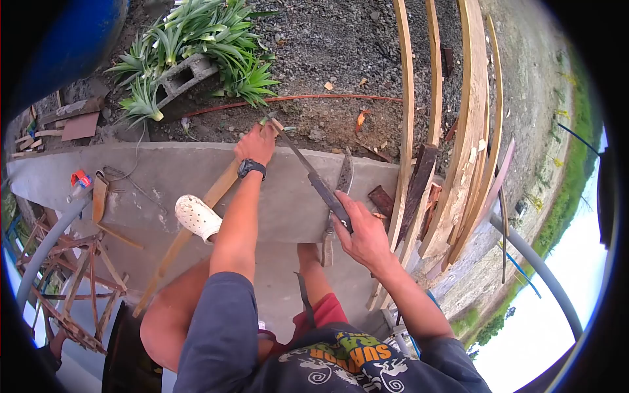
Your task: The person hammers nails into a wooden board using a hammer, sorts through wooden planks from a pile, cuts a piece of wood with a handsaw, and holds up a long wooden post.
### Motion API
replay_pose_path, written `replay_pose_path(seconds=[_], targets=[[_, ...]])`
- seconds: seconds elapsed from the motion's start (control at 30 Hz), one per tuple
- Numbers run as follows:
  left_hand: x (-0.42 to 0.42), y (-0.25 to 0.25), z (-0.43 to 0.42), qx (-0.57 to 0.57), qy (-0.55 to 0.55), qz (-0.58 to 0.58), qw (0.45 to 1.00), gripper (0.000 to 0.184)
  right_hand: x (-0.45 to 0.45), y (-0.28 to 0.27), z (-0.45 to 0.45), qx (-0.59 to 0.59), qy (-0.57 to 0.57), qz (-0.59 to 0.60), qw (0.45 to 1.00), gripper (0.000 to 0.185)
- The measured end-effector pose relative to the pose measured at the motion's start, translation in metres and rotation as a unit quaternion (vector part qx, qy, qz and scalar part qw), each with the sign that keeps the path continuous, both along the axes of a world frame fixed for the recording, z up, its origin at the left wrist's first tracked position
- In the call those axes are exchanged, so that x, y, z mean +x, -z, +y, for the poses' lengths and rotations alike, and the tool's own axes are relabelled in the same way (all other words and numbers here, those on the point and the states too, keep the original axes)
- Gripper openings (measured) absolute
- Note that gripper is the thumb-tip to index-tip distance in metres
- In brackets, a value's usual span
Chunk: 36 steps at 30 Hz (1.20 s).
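Observation:
My left hand [255, 145], with a dark watch on the wrist, is closed at the upper end of a long wooden strip [173, 252]. That strip slants down to the lower left across the concrete ledge [288, 190], under a foot in a white clog [196, 216]. In my right hand [363, 232] is the dark handle of a long-bladed tool [321, 187]. Its narrow blade points up and left, and the tip is close to my left fingers. What lies right under those fingers is hidden. Between my hands and the planks, a second blade [344, 175] rests on the ledge.
Long curved-looking planks [468, 137] stand at the right beside dark wood scraps [419, 177]. Beyond the ledge are gravel, leafy plants [196, 39], a concrete block [187, 78] and an orange-red line [314, 97]. A wooden frame [78, 281] is at lower left.

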<state>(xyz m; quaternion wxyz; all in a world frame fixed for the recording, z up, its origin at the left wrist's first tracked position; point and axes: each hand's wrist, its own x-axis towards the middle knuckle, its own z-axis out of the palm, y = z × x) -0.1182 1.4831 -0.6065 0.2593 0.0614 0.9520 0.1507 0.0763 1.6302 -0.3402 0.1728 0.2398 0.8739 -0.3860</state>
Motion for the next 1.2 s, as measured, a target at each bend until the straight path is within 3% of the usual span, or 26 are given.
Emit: replay_pose_path(seconds=[0.33,0.53,0.63,0.73,0.8,0.87,1.0,1.1,1.2], targets=[[0.001,0.006,-0.002,-0.006,-0.014,0.029,0.999,0.047,-0.001,-0.009,0.01,-0.012,-0.022,-0.028,0.999,0.055],[0.001,0.008,-0.001,-0.023,-0.013,0.02,0.999,0.049,0.017,-0.057,0.018,-0.024,-0.005,-0.054,0.998,0.056],[0.001,0.01,-0.002,-0.019,-0.012,0.024,0.999,0.049,-0.001,-0.014,0.012,-0.01,-0.014,0.01,1.0,0.061],[0.004,0.009,0.0,-0.016,-0.009,0.022,1.0,0.049,-0.059,0.056,0.001,-0.012,-0.004,-0.028,1.0,0.054],[-0.003,0.007,-0.004,-0.023,-0.008,0.023,0.999,0.049,-0.074,0.068,-0.004,-0.017,0.0,-0.018,1.0,0.052],[0.0,0.007,-0.001,-0.008,-0.015,0.02,1.0,0.05,-0.061,0.056,-0.003,-0.018,0.025,0.009,0.999,0.047],[0.003,0.014,-0.005,0.002,-0.01,0.035,0.999,0.047,0.006,-0.041,0.012,-0.023,0.035,-0.05,0.998,0.054],[0.0,0.009,0.0,-0.016,-0.006,0.008,1.0,0.051,0.004,-0.047,0.016,-0.025,0.026,-0.052,0.998,0.054],[0.0,0.01,-0.003,-0.021,-0.008,0.014,1.0,0.052,-0.047,0.044,0.007,-0.032,0.03,-0.042,0.998,0.053]])
